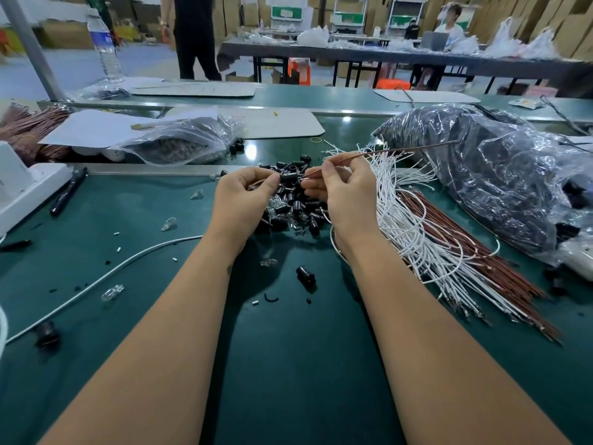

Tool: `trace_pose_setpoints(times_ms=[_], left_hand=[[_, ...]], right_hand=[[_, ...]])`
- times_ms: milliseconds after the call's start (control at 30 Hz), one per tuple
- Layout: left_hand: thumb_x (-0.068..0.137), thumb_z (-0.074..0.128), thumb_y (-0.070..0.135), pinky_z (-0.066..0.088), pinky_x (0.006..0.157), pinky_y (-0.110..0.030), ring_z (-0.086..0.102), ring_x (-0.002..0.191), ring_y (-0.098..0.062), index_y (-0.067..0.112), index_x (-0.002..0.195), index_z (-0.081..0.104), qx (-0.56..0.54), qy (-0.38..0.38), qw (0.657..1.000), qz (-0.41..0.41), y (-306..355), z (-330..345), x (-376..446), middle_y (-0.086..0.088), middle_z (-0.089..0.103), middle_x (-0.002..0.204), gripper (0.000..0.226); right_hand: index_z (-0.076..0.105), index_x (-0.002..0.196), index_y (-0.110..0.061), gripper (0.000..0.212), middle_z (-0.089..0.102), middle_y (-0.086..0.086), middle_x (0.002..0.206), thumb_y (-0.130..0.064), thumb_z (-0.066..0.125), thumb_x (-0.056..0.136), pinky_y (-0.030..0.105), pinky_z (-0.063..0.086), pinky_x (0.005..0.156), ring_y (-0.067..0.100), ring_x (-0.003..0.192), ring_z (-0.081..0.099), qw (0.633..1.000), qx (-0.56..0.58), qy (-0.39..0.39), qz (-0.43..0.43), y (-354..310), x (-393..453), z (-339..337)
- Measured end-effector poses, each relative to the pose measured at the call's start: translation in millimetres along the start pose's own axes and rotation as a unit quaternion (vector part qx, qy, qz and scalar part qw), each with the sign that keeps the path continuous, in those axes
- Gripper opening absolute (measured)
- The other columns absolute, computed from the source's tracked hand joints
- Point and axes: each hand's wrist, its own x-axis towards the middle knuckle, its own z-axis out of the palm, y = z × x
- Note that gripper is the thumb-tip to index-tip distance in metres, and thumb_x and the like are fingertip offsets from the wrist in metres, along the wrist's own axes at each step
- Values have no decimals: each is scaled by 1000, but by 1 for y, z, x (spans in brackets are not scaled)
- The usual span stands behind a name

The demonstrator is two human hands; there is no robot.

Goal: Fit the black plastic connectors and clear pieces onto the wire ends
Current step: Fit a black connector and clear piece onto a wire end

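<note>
My left hand [242, 195] pinches a black plastic connector [288, 177] between thumb and fingers, above a pile of black connectors and clear pieces [293, 208]. My right hand [343, 191] pinches a brown wire [385, 152] whose end meets the connector; the wire's free length runs up and to the right. A fan of white wires [414, 226] and brown wires [465, 248] lies just right of my right hand. A lone black connector [305, 275] lies on the green mat between my forearms.
Clear pieces [112, 292] and small scraps are scattered on the mat at left. A white cable [96, 281] crosses the left side. A clear bag of parts [179, 144] lies behind, and a large plastic bag [500, 175] fills the right. A water bottle [104, 46] stands far left.
</note>
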Motion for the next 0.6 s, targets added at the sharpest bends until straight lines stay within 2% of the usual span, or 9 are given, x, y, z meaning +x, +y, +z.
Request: trace_pose_setpoints(times_ms=[167, 300, 400, 467, 600], left_hand=[[89, 66, 16, 48, 69, -13, 56, 70, -6, 20, 83, 71, -4, -12, 1000, 0, 2, -1, -2, 1, 67, 75, 9], [86, 68, 10, 50, 73, -13, 61, 71, -2, 22, 81, 70, -21, -20, 999, -16, 3, -2, -2, 7, 68, 75, 14], [84, 70, 3, 52, 74, -14, 64, 71, 0, 16, 85, 71, -29, -41, 999, -10, 4, -1, -3, 5, 70, 78, 13], [83, 71, 5, 51, 72, -13, 63, 70, 0, 14, 87, 71, -29, -42, 999, -2, 5, -1, -3, 3, 70, 79, 10], [82, 75, 11, 48, 64, -16, 58, 64, -5, 10, 84, 72, 50, -31, 997, 47, 5, 1, -4, 2, 69, 74, 3]], right_hand=[[61, 87, -6, 7, 69, 12, 79, -3, 59, 92, 27, 58, 60, 19, 62, 70, 998, -62, -29, 8, 3, -4, 4], [66, 78, -10, 11, 69, 2, 68, -4, 66, 87, 26, 56, 61, 17, 63, 70, 996, -80, -20, 22, 4, -3, 3], [67, 73, -12, 14, 69, -1, 63, -7, 68, 86, 31, 58, 68, 18, 65, 70, 996, -71, -19, 49, 6, -3, 2], [67, 76, -11, 12, 70, 4, 69, -10, 66, 88, 33, 58, 70, 20, 67, 70, 995, -69, -36, 60, 5, -4, 3], [59, 92, -9, 2, 67, 11, 80, -8, 61, 93, 26, 55, 59, 16, 63, 67, 995, -19, -68, 73, 1, -7, 8]])
